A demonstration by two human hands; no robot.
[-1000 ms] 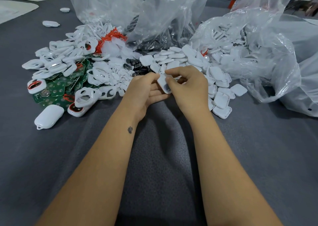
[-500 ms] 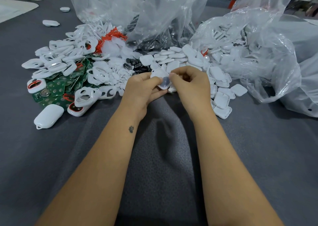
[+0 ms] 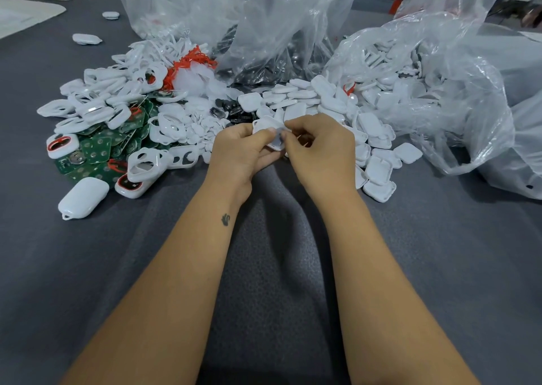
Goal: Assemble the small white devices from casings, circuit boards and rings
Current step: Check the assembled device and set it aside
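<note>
held part: small white casing [image 3: 267,132] with a clear, greyish insert at its near end — pinched between both hands, just above the desk [image 3: 440,252] at the near edge of the parts heap
left hand [image 3: 239,152]: curled under and around the casing, thumb on top
right hand [image 3: 318,147]: fingertips pinching the insert end, other fingers curled
step, as judged: seating the insert into the casing; whether it is fully in, cannot tell
doing it well: brace the casing with the left, press evenly with the right thumb — no twisting, check the edge sits flush
nearby left: green circuit boards [image 3: 96,147], white rings [image 3: 96,108], one closed device [image 3: 83,196]
nearby right: casing halves [image 3: 378,167] spilling from a plastic bag [image 3: 440,91]
</note>
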